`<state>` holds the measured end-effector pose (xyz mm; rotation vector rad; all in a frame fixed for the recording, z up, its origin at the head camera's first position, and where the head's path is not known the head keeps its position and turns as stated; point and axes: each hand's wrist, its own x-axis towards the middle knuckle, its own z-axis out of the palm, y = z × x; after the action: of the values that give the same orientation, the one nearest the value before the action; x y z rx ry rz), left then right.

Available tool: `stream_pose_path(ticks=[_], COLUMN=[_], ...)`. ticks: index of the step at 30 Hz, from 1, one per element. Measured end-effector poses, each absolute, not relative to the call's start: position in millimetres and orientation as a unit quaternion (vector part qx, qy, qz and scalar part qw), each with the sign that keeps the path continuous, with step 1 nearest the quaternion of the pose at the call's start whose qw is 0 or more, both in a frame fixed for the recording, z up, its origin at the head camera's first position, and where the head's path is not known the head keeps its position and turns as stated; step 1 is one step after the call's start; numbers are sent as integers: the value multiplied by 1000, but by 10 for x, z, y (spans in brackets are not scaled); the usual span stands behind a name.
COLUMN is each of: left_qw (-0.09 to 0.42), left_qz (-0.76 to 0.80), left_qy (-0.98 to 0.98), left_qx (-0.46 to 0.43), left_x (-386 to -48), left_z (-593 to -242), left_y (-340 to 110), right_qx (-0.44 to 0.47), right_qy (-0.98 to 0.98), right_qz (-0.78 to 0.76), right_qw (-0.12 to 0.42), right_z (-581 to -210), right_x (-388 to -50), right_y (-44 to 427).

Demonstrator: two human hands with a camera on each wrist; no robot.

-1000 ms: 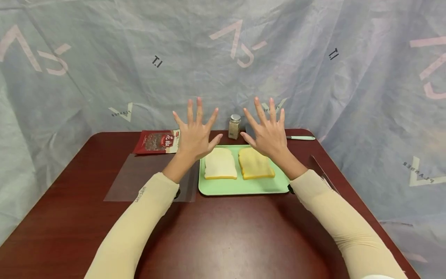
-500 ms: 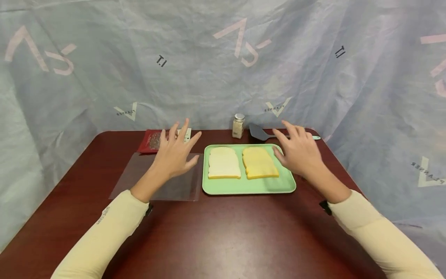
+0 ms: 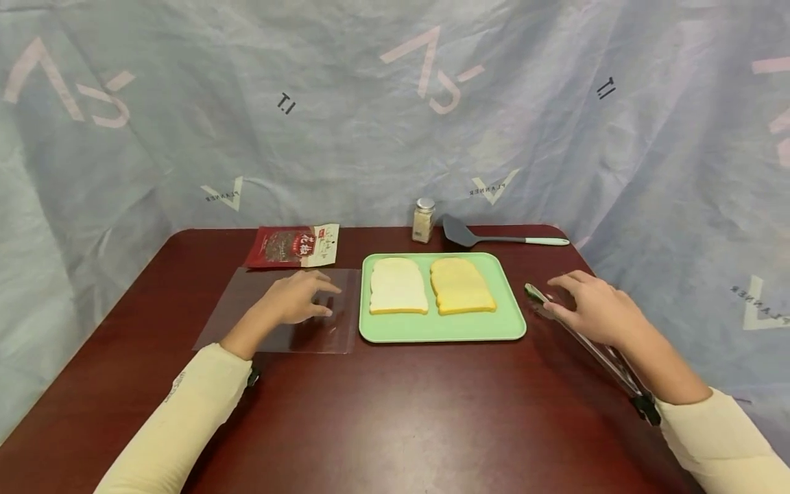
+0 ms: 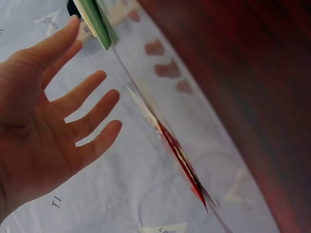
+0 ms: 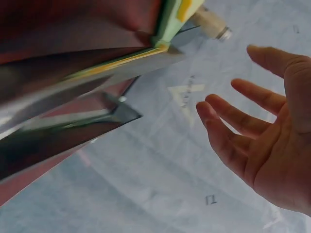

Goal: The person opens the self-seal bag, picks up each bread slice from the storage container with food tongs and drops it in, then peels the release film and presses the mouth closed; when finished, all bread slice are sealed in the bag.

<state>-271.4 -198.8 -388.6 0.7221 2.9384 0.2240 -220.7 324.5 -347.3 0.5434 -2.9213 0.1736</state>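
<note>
My left hand [image 3: 299, 298] hovers palm down, fingers loosely bent, over a clear plastic sheet [image 3: 231, 322] on the table. In the left wrist view the left hand [image 4: 53, 102] holds nothing and stands apart from the sheet. To the right, my right hand [image 3: 601, 309] is over a long shiny metal utensil that looks like tongs [image 3: 592, 348]. Its fingers are loosely curved and grip nothing in the right wrist view, where the metal arms [image 5: 92, 85] lie apart from the hand. A green tray [image 3: 444, 329] between the hands bears a white bread slice [image 3: 398, 285] and a yellower bread slice [image 3: 461, 285].
Behind the sheet lies a red spice packet [image 3: 286, 247]. A glass shaker jar [image 3: 423, 221] stands behind the tray, beside a dark spatula [image 3: 459, 232] with a pale green handle end. A grey cloth [image 3: 345, 137] hangs around the dark red table [image 3: 407, 418].
Both hands have come down from a raised, spread pose and moved apart, left hand over the sheet, right hand over the metal utensil. Their fingers have relaxed. The tray and bread remain in place.
</note>
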Motion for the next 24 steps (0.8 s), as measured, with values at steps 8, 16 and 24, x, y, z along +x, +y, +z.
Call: stream_pose_path(ticks=[8, 16, 24], left_qw=[117, 124, 111], left_qz=[98, 121, 131], left_qy=[963, 963, 964], left_qx=[220, 207, 205], left_x=[-2734, -2771, -2753], left_z=[-3945, -4004, -4039], left_y=[-2067, -2118, -2133], right_qx=[151, 144, 158], right_qy=[-985, -985, -982], right_qz=[78, 92, 101], right_qw=[11, -16, -18], right_z=[-3600, -3689, -3822], right_x=[-2103, -2030, -2091], right_y=[3484, 3589, 3616])
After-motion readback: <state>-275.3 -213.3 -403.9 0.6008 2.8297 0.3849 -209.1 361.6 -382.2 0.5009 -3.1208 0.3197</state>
